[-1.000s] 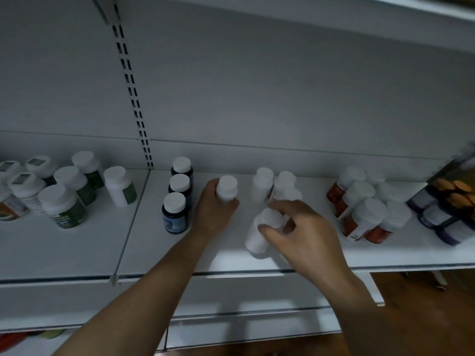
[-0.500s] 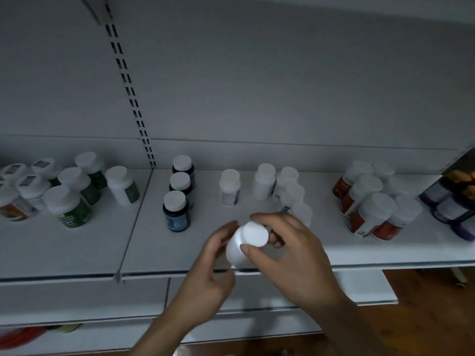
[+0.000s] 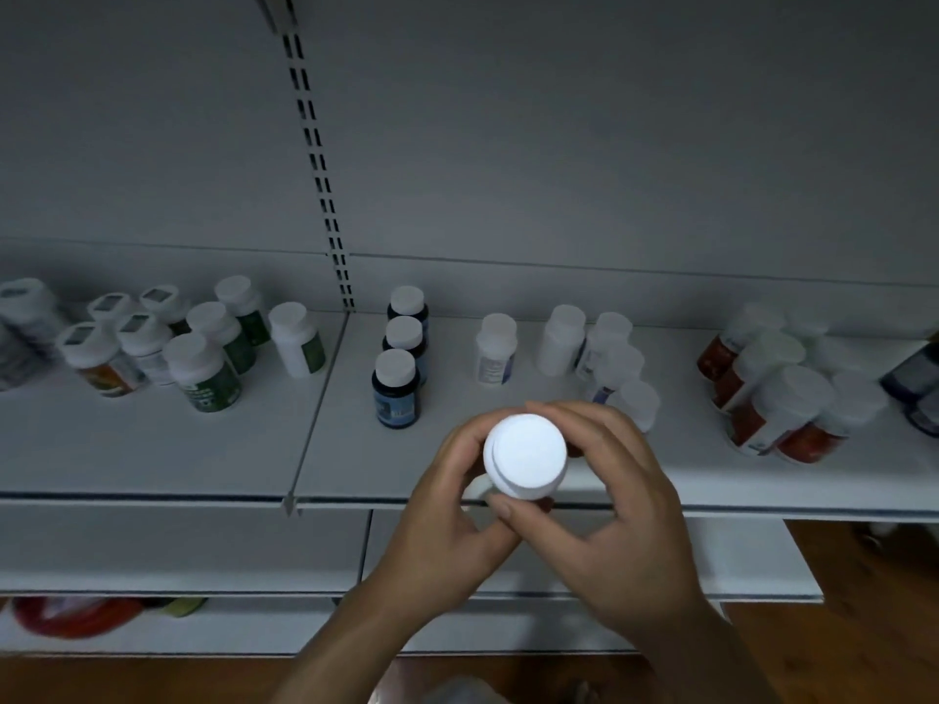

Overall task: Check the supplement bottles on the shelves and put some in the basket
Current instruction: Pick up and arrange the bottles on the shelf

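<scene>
A white supplement bottle (image 3: 525, 457) with a white cap is held upright in front of the shelf edge, its cap facing the camera. My left hand (image 3: 447, 520) grips its left side and my right hand (image 3: 604, 510) curls round its right side, the thumb under the cap. On the shelf (image 3: 152, 449) behind stand a lone white bottle (image 3: 495, 350), a cluster of white bottles (image 3: 604, 358), three dark blue bottles (image 3: 396, 388) in a row, green-labelled bottles (image 3: 203, 368) at left and red-labelled bottles (image 3: 782, 398) at right. No basket is in view.
A slotted upright (image 3: 325, 195) runs up the grey back panel. Lower shelves (image 3: 152, 551) jut out beneath, with a red object (image 3: 76, 614) at the lower left. Dark bottles (image 3: 914, 383) sit at the far right edge. Wood floor (image 3: 864, 627) shows at bottom right.
My left hand let go of the lone white bottle on the shelf and joined my right hand on the bottle it lifted. Both drew it off the shelf toward me and turned it upright.
</scene>
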{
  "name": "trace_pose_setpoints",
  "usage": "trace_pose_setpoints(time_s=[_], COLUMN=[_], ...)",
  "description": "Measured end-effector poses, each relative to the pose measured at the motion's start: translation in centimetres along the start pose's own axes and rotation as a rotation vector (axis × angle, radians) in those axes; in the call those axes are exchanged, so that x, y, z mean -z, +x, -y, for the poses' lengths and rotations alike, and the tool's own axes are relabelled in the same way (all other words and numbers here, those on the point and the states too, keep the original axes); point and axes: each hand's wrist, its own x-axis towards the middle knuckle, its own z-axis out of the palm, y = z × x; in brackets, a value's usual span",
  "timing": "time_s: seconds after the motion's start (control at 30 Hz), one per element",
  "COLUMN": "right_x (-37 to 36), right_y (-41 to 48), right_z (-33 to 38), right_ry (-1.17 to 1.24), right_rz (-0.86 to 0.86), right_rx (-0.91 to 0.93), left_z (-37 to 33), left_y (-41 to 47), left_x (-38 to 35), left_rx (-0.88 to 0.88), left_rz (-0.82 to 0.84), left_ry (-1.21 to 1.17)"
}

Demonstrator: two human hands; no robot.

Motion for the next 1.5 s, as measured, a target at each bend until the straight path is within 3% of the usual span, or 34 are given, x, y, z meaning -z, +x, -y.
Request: trace_pose_setpoints(time_s=[0.1, 0.23, 0.43, 0.53, 0.73, 0.93, 1.03, 1.13, 1.27, 1.37, 1.5], right_x=[0.3, 0.7, 1.7, 1.8, 2.5, 3.6, 4.2, 5.0, 5.8, 6.2, 6.3], right_y=[-0.1, 0.1, 0.3, 0.8, 2.0, 2.1, 2.0, 2.2, 2.6, 2.6, 2.7], right_z=[0.1, -0.7, -3.0, -3.0, -2.7, -3.8, -4.3, -5.0, -5.8, -6.3, -6.6], right_ry=[0.096, 0.520, 0.740, 1.008, 1.376, 1.366, 1.206, 0.957, 0.793, 0.622, 0.569], right_rz=[-0.002, 0.069, 0.213, 0.287, 0.328, 0.315, 0.235, 0.166, 0.211, 0.320, 0.319], right_rx=[-0.049, -0.425, -0.707, -0.856, -0.917, -0.904, -0.889, -0.702, -0.418, -0.241, -0.273], left_z=[0.1, 0.3, -0.7, -2.3, -3.8, -3.7, -3.7, -3.4, -3.5, -3.7, -3.5], left_y=[-0.4, -0.8, -0.2, 0.7, 2.0, 2.5, 2.1, 1.9, 2.0, 2.3, 2.2], left_x=[0.2, 0.4, -1.2, -2.8, -4.9, -6.1, -5.9, -4.9, -4.6, -4.8, -4.9], left_rx=[-0.018, -0.024, -0.085, -0.089, -0.138, -0.165, -0.146, -0.174, -0.006, 0.120, 0.232], left_rz=[-0.009, -0.108, -0.214, -0.177, -0.120, -0.133, -0.108, -0.100, -0.148, -0.246, -0.229], left_ry=[0.034, 0.017, -0.059, -0.043, 0.124, 0.185, 0.148, 0.126, -0.166, -0.253, -0.154])
